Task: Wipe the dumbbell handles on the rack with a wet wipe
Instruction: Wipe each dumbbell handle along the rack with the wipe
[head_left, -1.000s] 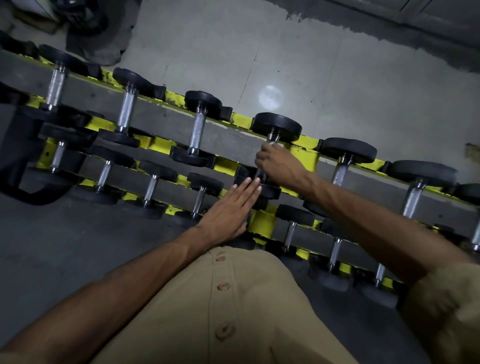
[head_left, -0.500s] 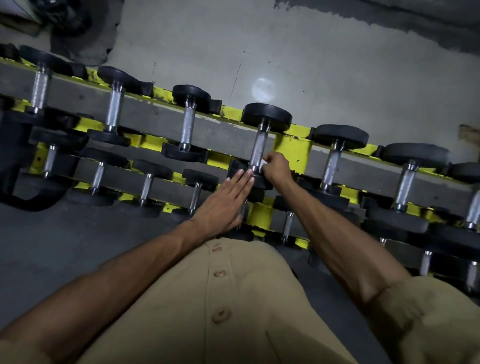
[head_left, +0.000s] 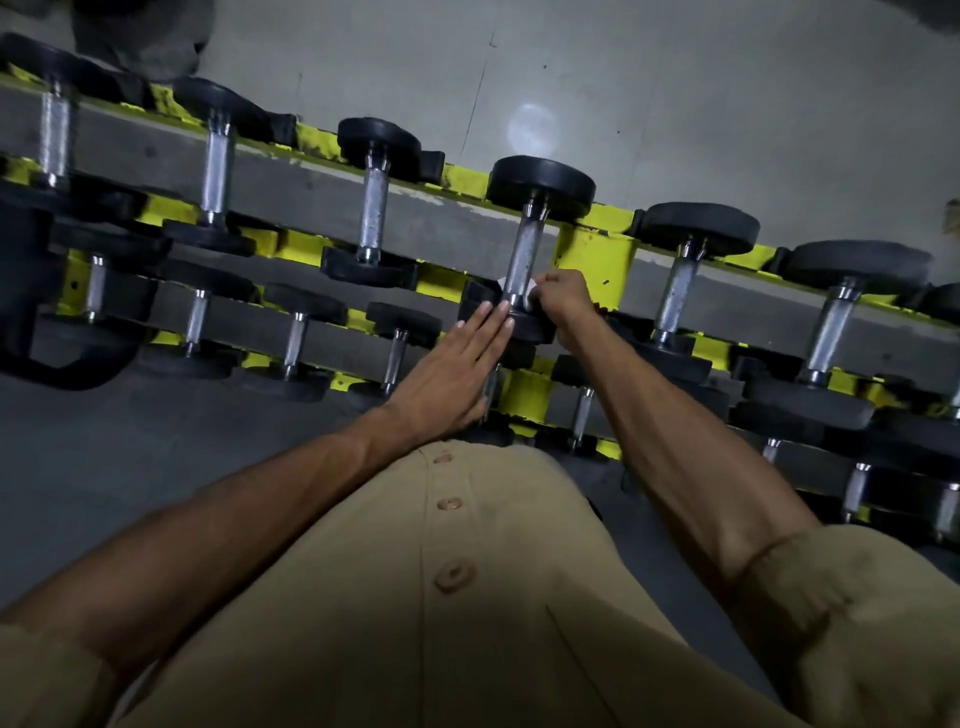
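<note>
Dumbbells sit in rows on the yellow-and-grey rack (head_left: 592, 249), and the one we are working on (head_left: 524, 249) lies in the upper row with its long axis running away from us, slightly tilted: far head (head_left: 540, 187) toward the concrete floor (head_left: 675, 104), near head (head_left: 524, 325) toward our body. Its knurled steel handle (head_left: 522, 254) spans the grey rail between the two heads.

Our right hand (head_left: 558, 301) is curled around the near end of that handle, just above the near head, fingers wrapped and pinching the white wet wipe (head_left: 527, 291) against the metal; only small corners of the wipe show on either side of the bar. Most of the handle above the hand is bare.

Our left hand (head_left: 457, 374) lies flat, fingers straight and together, with the fingertips (head_left: 501, 317) touching the near head from the left. It holds nothing.

Neighbouring dumbbells lie parallel on both sides, one to the left (head_left: 374, 208) and one to the right (head_left: 680, 275), each well apart from ours, so there is open room along the handle. A lower row of smaller dumbbells (head_left: 293, 338) runs under our left forearm. Our tan shirt (head_left: 447, 571) fills the bottom of the view.
</note>
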